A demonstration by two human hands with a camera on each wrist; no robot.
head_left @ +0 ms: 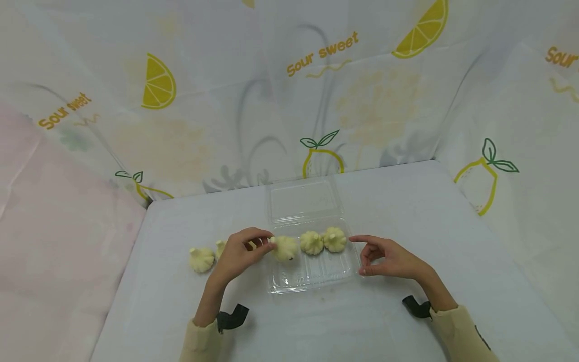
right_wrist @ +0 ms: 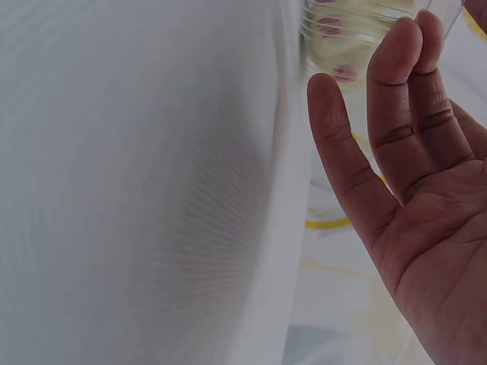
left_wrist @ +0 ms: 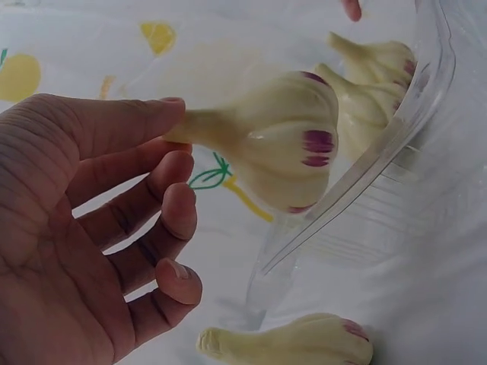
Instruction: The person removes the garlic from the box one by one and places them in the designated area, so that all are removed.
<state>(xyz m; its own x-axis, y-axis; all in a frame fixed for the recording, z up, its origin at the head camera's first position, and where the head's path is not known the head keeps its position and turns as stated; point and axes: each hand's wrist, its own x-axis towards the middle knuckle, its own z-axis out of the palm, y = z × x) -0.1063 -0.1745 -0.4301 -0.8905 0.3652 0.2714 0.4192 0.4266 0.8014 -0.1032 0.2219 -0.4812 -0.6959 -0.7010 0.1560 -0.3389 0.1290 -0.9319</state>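
My left hand (head_left: 242, 251) pinches a garlic bulb (left_wrist: 281, 144) by its stem between thumb and forefinger. The pale bulb, marked with purple patches, is over the left end of a clear plastic box (head_left: 316, 274). Two more garlic bulbs (head_left: 311, 243) sit side by side in the back right part of the box. At the box's right edge is my right hand (head_left: 389, 259), holding nothing, its forefinger reaching toward the rim and its other fingers loosely bent. In the right wrist view, its fingertips (right_wrist: 396, 49) overlap the box wall.
The box's clear lid (head_left: 305, 200) lies folded back toward the rear cloth. Left of the box, a garlic bulb (head_left: 201, 260) rests on the white table (head_left: 353, 327), with others partly hidden behind my left hand. Cloth with lemon prints hangs behind and at the sides.
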